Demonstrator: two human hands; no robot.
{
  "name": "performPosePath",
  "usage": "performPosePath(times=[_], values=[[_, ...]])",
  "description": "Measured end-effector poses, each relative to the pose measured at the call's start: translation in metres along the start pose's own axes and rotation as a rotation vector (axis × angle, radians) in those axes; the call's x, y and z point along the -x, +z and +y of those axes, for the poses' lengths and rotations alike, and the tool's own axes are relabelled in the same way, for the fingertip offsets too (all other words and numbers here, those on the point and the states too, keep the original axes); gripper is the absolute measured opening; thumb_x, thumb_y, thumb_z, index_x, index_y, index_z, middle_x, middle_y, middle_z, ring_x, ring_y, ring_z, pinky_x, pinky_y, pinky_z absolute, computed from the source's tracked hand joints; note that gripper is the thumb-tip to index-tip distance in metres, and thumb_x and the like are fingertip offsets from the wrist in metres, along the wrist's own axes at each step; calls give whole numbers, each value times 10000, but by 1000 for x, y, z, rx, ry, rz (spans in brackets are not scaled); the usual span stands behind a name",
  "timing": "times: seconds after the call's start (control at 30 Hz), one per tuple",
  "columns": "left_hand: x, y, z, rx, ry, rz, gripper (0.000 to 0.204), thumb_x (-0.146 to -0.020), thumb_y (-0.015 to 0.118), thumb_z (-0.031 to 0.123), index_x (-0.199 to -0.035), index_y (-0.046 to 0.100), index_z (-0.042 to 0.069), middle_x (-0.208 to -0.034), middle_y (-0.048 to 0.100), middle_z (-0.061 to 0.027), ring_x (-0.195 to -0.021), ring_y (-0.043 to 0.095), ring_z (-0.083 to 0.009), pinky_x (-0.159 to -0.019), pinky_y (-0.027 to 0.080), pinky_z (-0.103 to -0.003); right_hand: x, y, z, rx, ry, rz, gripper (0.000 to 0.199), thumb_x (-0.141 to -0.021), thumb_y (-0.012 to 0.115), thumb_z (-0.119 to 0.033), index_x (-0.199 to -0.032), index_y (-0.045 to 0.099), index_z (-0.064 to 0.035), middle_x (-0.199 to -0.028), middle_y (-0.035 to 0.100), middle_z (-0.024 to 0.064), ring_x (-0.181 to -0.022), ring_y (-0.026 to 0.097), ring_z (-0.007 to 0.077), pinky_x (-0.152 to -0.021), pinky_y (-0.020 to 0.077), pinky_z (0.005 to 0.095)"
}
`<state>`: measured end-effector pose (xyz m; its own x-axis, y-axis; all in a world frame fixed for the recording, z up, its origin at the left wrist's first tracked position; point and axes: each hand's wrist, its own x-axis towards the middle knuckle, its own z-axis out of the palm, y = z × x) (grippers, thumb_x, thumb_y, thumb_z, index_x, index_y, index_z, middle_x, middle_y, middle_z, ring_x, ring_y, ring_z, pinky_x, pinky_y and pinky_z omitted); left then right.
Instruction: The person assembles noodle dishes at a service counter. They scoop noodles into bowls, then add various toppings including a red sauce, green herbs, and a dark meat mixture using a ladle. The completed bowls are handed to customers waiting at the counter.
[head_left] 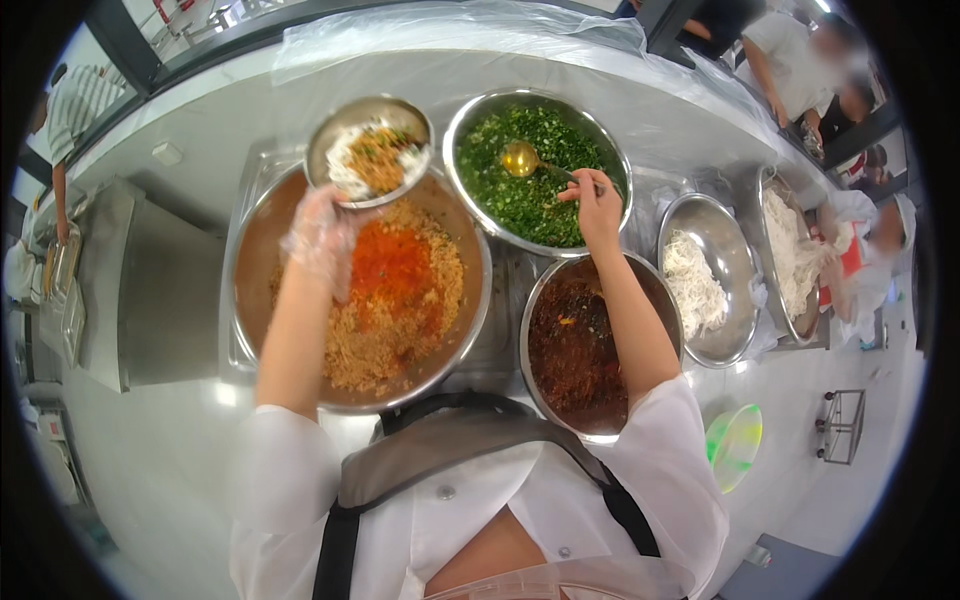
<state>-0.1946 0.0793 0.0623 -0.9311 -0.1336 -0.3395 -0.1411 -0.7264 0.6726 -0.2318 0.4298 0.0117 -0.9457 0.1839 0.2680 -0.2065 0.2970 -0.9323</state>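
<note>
My left hand, in a clear plastic glove, grips a small metal bowl by its near side. White noodles with a brown and green topping fill it. It hangs above the far part of a large metal bowl holding tan crumbly food with a red-orange patch on top. My right hand is closed round the handle of a ladle. Yellowish clear liquid lies in its scoop, over a metal bowl of chopped greens.
Below my right forearm stands a bowl of dark red-brown sauce. Farther right are a bowl of white noodles and a noodle tray, with a person beside it. A green-and-white basin and wheeled rack stand right; a metal cabinet left.
</note>
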Motion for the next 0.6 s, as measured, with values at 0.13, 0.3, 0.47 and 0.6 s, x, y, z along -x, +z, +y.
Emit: performPosePath(times=[0.13,0.3,0.47,0.6], values=[[-83,13,46,82,19,-49,705,-642,348,-54,-1317,142,-52,-1284,288,-312,-1187,345,-485,-929,370,-648,-36,14,63,293,38,-67,212,-892,467,-155,-960,582,10,-709,640,141,-669,633,218,-617,461,327],[-136,44,93,11,55,-18,666,-711,304,-14,-1356,142,11,-1335,249,-305,-1219,307,-481,-937,324,-670,-35,25,118,579,-370,-92,151,-859,512,-126,-893,563,12,-702,607,150,-640,587,314,-596,454,367],[-158,43,123,40,30,-30,597,-777,275,28,-1368,190,37,-1373,257,-248,-1250,275,-457,-977,263,-664,-29,22,70,216,260,-200,214,-901,459,-161,-969,560,16,-682,643,123,-734,628,216,-698,452,296],[-178,42,135,51,6,14,531,-832,246,55,-1363,238,72,-1386,271,-199,-1252,291,-427,-971,275,-666,-38,7,81,89,240,-33,257,-917,436,-186,-997,553,28,-661,655,110,-757,628,151,-734,448,267]])
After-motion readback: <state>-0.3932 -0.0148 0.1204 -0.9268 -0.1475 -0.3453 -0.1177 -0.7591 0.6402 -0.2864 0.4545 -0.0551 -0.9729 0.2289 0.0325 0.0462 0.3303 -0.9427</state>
